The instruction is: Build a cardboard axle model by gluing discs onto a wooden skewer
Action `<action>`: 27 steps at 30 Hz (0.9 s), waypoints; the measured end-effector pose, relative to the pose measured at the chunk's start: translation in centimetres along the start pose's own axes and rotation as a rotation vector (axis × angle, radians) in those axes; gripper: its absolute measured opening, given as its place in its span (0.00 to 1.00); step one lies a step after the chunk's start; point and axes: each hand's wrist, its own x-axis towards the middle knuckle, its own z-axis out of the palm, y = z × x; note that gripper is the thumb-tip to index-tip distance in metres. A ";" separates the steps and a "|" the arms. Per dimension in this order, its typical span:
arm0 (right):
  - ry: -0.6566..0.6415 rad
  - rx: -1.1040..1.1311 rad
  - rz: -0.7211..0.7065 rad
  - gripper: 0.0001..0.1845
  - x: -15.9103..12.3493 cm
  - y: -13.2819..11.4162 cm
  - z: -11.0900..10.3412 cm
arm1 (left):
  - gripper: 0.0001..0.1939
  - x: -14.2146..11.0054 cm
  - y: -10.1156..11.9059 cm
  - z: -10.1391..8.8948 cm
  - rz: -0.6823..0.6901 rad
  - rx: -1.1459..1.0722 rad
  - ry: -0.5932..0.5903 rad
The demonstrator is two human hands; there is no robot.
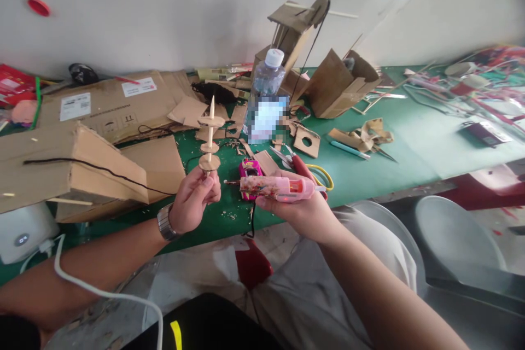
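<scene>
My left hand (pixel 196 197) pinches the lower end of a pointed wooden skewer (pixel 210 136), which stands upright with three cardboard discs (pixel 209 162) threaded along it. In my right hand (pixel 303 210) is a pink glue gun (pixel 283 188), its nozzle directed left toward the left hand but apart from it. Partly behind the glue gun lies a pink tape measure (pixel 251 166). Red-handled scissors (pixel 298 165) rest just beyond the right hand, next to a yellow ring-shaped piece (pixel 324 176).
A plastic bottle (pixel 268 79) stands mid-table, with cardboard scraps (pixel 307 141) around it. Cardboard structures (pixel 342 85) rise behind. At left are a large cardboard box (pixel 110 101), a folded cardboard piece (pixel 102 161) and a white cable (pixel 102 290). A teal pen (pixel 349 150) lies at right.
</scene>
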 end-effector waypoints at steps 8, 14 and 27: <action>0.056 0.151 0.031 0.13 0.2 -0.1 -0.3 | 0.18 -0.1 -0.1 0.1 0.019 0.023 0.004; 0.089 0.094 0.005 0.16 0.2 0.0 -0.5 | 0.18 -0.1 -0.1 0.1 0.013 0.026 -0.006; 0.115 -0.018 0.002 0.16 0.0 0.9 -0.6 | 0.17 -0.1 -0.2 0.1 0.039 0.030 -0.008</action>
